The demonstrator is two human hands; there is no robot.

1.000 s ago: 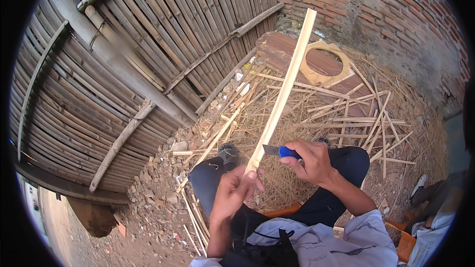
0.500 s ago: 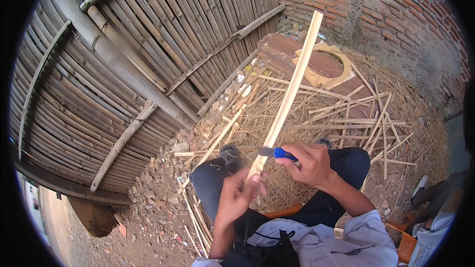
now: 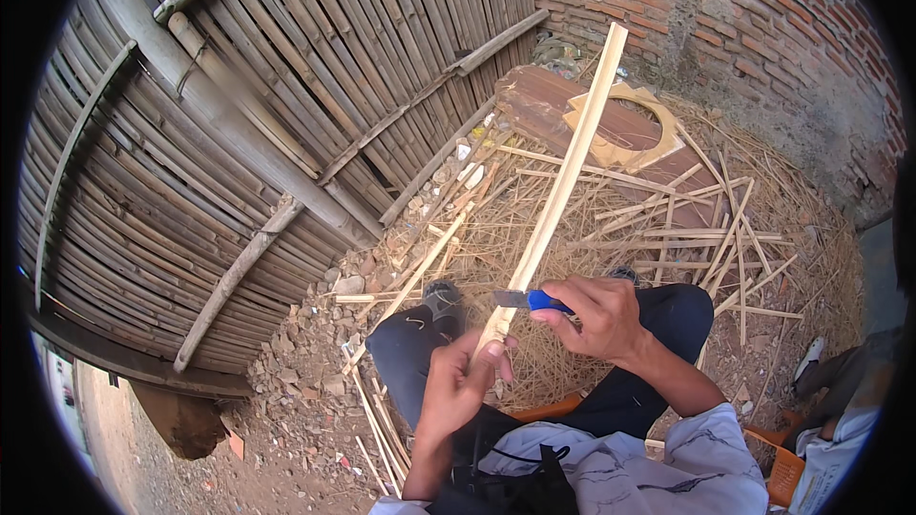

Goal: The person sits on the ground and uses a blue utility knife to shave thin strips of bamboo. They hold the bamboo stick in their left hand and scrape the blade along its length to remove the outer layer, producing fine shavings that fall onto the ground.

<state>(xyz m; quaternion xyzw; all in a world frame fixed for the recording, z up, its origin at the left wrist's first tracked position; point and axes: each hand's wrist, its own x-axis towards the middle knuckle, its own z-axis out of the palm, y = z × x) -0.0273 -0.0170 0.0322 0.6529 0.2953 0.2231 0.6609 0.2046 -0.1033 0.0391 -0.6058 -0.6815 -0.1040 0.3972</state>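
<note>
I'm gripping the lower end of a long bamboo strip [image 3: 558,186] in my left hand [image 3: 458,383], while my right hand [image 3: 601,317] is closing around a blue-handled knife [image 3: 532,299] against it. Beyond my knees, split slivers [image 3: 668,229] are littering bare dirt [image 3: 286,420]; a bamboo fence [image 3: 239,114] and brick wall [image 3: 763,29] are enclosing the yard.

Head camera looks down, close over lap.

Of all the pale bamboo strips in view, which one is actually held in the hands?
The long pale bamboo strip rising diagonally from the left hand, with the right hand's blue-handled knife against it. The other strips lie loose on the straw-covered ground.
</note>
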